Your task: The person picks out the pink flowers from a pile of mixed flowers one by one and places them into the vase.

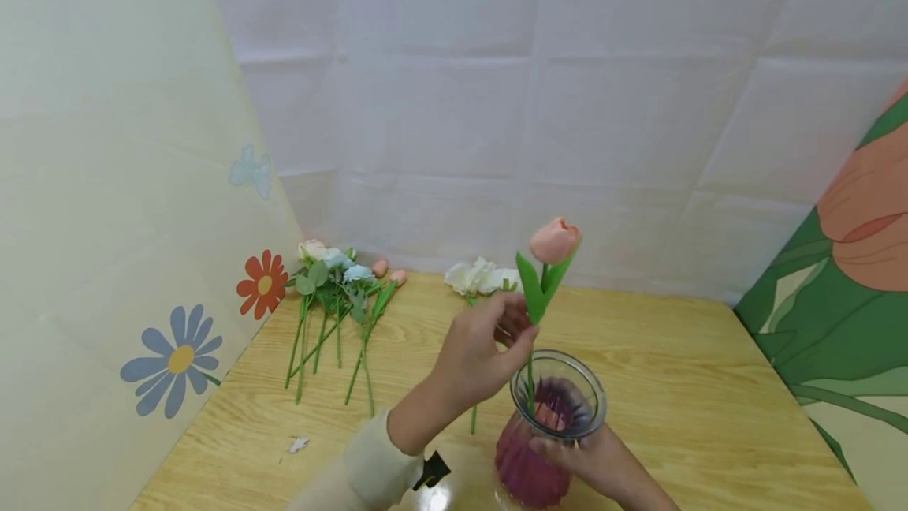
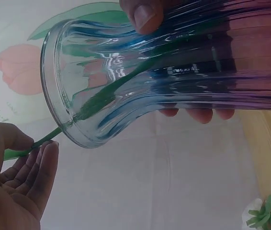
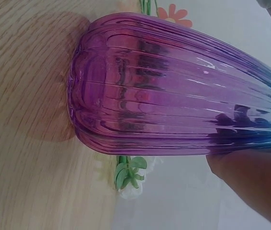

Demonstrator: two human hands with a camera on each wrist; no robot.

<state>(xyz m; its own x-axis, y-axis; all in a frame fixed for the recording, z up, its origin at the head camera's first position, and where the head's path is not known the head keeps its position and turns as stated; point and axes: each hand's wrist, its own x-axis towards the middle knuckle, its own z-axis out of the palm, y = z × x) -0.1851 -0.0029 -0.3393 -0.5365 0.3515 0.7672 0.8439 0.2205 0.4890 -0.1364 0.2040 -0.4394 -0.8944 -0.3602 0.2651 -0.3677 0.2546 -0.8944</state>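
The left hand (image 1: 485,345) pinches the pink tulip (image 1: 556,244) by its stem, whose lower part is inside the vase (image 1: 528,468); the bloom is above. The right hand (image 1: 606,461) grasps the vase's side. If this grasp loosens while the stem presses the glass, the vase may tip; a weak pinch may let the tulip lean.

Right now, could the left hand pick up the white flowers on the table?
Probably not yet: the left hand holds the pink tulip. Otherwise the white flowers lie just beyond it, apparently unobstructed.
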